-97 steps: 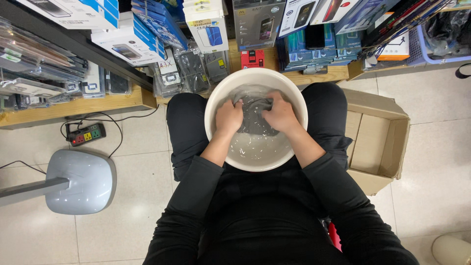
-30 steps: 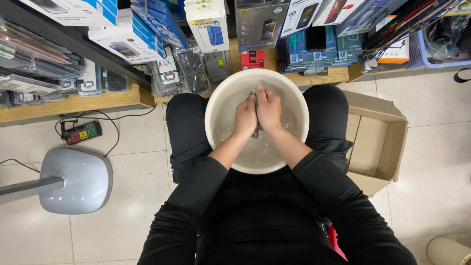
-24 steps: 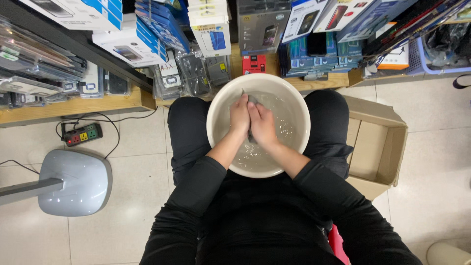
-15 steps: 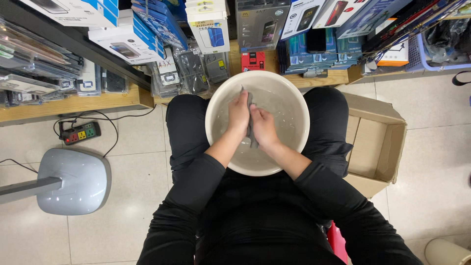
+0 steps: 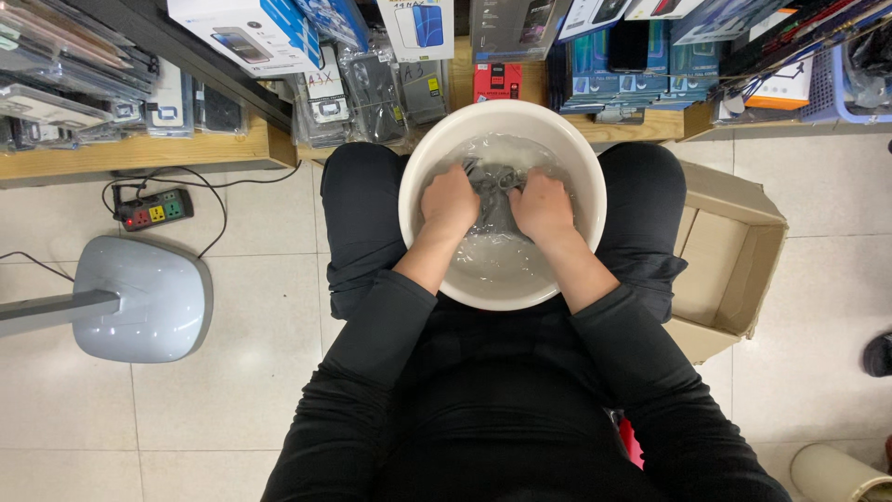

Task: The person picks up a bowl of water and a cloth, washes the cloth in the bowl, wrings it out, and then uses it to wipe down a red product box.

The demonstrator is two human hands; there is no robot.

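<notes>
Both of my hands are in the white basin point(image 5: 416, 158), which rests on my lap between the knees. Left hand point(image 5: 450, 201) and right hand point(image 5: 543, 206) are each clenched on the grey cloth point(image 5: 497, 186), which lies under the water toward the basin's far rim.

To wash well, I judge: keep the cloth submerged, rub the two gripped folds against each other, hold wrists low so water stays inside the rim, and keep the basin level on the thighs.

Around: open cardboard box point(image 5: 734, 256) just beside my right knee; power strip point(image 5: 150, 208) on the floor to the left, well apart but a splash concern; grey lamp base point(image 5: 144, 297) nearer; a shelf of packaged goods point(image 5: 372, 74) directly ahead.
</notes>
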